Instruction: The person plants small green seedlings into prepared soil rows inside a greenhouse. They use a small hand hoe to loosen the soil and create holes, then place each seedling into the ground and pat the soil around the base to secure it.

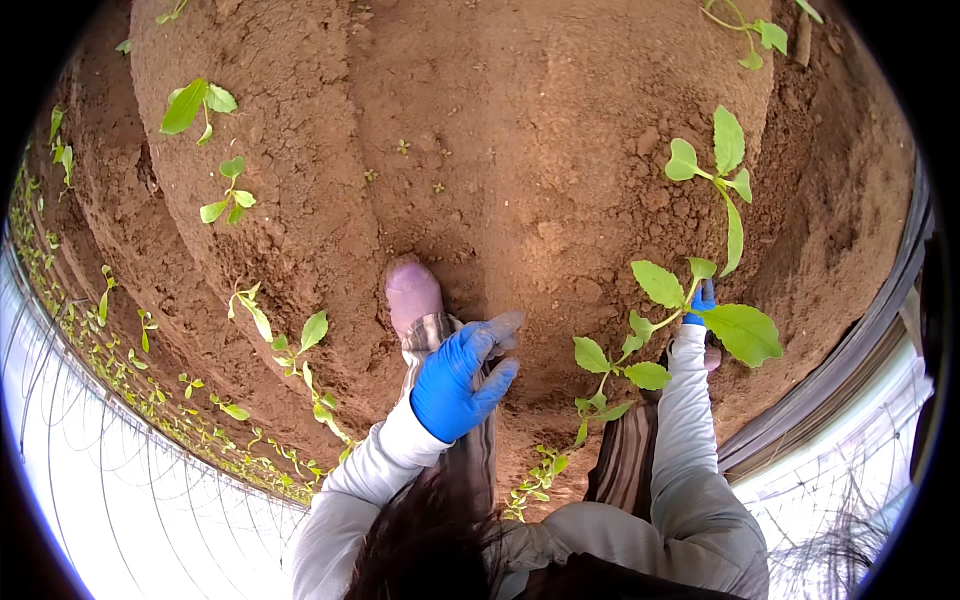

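In a blue glove with soil-smeared fingertips, my left hand (pixel 466 375) hangs over the soil beside my left boot, its fingers bent and apart with nothing between them. My right hand (pixel 702 301), also blue-gloved, reaches down at the right behind a leafy seedling (pixel 660 283). The leaves cover most of that hand, so its fingers and anything in them are hidden. Another seedling (pixel 726 180) leans just above it. Smaller plants (pixel 616 369) stand between that arm and the middle of the bed.
A pinkish boot (pixel 414 291) stands on the brown soil (pixel 480 135). Seedlings (pixel 231 193) grow in a row at the left, with a denser strip of plants (pixel 161 397) beyond. Dark edging (pixel 817 382) curves along the right, beside pale sheeting.
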Action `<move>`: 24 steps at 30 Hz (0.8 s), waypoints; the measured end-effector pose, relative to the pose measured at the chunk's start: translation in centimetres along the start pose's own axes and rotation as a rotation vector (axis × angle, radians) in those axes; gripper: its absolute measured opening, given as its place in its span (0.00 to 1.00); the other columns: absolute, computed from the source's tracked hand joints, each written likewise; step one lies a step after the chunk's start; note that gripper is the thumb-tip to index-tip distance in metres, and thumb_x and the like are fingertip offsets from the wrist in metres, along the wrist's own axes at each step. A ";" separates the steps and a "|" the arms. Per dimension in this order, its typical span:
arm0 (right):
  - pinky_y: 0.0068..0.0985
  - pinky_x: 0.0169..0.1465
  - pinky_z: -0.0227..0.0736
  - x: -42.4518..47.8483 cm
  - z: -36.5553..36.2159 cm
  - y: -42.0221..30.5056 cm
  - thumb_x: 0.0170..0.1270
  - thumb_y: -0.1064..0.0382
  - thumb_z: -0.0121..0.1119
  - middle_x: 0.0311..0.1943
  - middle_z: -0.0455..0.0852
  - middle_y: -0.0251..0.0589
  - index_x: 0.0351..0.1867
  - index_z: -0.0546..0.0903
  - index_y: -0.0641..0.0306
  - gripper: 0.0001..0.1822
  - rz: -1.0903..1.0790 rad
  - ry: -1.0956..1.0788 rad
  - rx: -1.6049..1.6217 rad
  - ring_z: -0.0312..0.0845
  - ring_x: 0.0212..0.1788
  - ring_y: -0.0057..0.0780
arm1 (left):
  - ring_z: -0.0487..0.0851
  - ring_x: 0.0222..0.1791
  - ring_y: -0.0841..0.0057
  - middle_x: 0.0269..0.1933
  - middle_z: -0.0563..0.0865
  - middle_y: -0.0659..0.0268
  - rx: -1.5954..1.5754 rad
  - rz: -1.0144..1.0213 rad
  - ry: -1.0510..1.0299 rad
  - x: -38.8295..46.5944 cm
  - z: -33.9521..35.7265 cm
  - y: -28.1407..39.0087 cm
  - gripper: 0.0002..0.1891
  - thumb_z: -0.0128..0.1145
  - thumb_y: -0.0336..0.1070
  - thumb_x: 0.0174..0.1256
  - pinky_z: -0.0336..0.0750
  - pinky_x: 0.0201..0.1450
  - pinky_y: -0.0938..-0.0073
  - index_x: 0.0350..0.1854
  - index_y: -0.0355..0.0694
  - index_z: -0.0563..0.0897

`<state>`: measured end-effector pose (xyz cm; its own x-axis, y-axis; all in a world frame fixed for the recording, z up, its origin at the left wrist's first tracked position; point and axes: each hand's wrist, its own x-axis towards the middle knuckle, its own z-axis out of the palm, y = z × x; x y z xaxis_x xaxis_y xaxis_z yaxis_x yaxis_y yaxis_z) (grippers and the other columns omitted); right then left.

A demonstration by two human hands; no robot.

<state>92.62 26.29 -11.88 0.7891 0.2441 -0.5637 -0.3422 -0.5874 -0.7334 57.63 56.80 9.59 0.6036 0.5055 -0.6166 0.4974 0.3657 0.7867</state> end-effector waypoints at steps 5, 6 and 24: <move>0.31 0.60 0.76 2.2 -1.7 -4.1 0.68 0.59 0.55 0.52 0.83 0.44 0.56 0.79 0.63 0.18 0.476 -0.038 0.469 0.79 0.55 0.35 | 0.83 0.46 0.66 0.46 0.83 0.57 -0.023 0.015 0.028 -0.7 -0.9 -0.8 0.26 0.59 0.27 0.65 0.77 0.50 0.70 0.66 0.38 0.71; 0.34 0.62 0.76 2.4 -1.4 -5.7 0.69 0.59 0.53 0.56 0.82 0.45 0.58 0.77 0.66 0.20 0.356 -0.229 0.437 0.79 0.56 0.39 | 0.83 0.46 0.64 0.45 0.82 0.56 -0.052 0.018 0.055 -0.8 -1.2 -0.9 0.26 0.60 0.28 0.65 0.77 0.49 0.69 0.66 0.39 0.72; 0.20 0.23 0.70 -15.5 27.8 -34.3 0.56 0.54 0.70 0.41 0.74 0.37 0.37 0.73 0.48 0.16 0.312 -1.061 0.580 0.70 0.36 0.33 | 0.75 0.54 0.67 0.54 0.75 0.58 0.402 0.142 0.802 0.6 -27.3 -3.6 0.26 0.72 0.33 0.52 0.74 0.54 0.69 0.55 0.40 0.79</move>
<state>77.95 64.13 11.48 -0.0744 0.8155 -0.5739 -0.8280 -0.3712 -0.4202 39.15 77.13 7.25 0.1355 0.9725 -0.1893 0.7221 0.0339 0.6910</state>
